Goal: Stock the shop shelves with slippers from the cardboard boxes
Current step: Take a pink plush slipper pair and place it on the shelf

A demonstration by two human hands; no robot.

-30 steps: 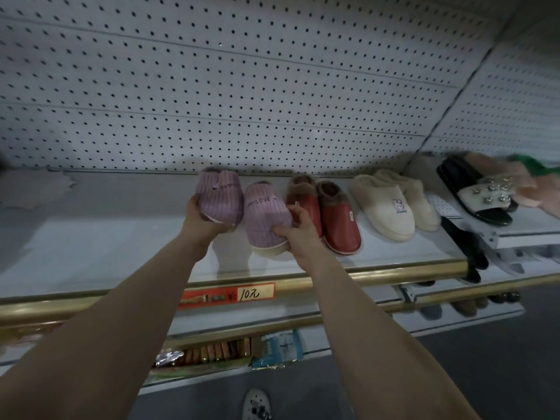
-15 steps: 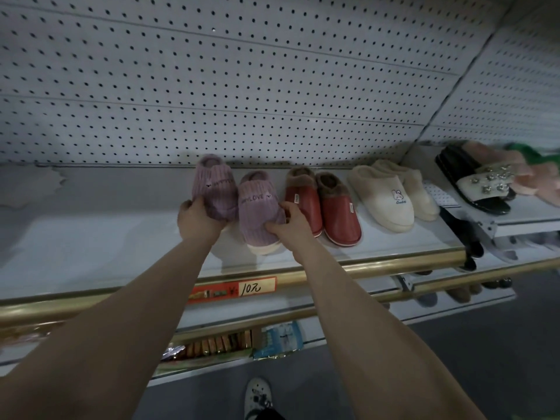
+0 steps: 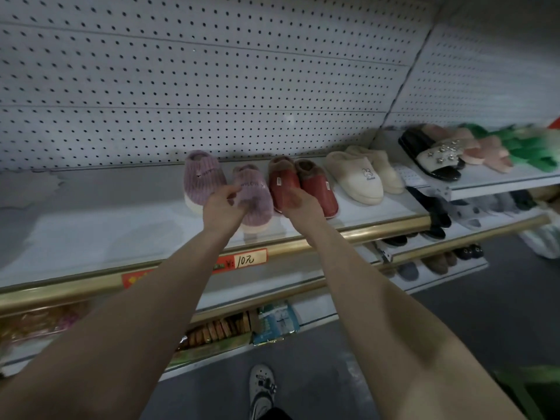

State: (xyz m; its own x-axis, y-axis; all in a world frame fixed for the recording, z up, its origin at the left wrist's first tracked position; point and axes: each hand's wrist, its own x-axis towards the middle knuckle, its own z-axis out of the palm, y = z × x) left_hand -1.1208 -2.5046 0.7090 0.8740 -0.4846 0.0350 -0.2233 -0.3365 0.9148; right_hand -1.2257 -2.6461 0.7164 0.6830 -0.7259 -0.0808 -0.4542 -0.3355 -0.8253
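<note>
On the shelf (image 3: 91,228), your left hand (image 3: 224,209), arm outstretched, gripped the right purple slipper (image 3: 257,204) beside its mate (image 3: 203,180), while your right hand (image 3: 301,204) lay on the red pair (image 3: 321,192), fingers too blurred to tell, bare shelf lying leftward behind the gold rail (image 3: 348,234).

Retail shop, footwear aisle. White pegboard back panels (image 3: 212,86). Metal shelf (image 3: 91,231) with gold price rail (image 3: 363,231). Orange price tag (image 3: 248,259), handwritten "10" plus currency mark. Stock laid out in pairs: purple slippers (image 3: 203,180), red slippers (image 3: 318,189), cream slippers (image 3: 354,177), studded black sandals (image 3: 436,156). Packaged goods (image 3: 275,322) on lower shelf.
</note>
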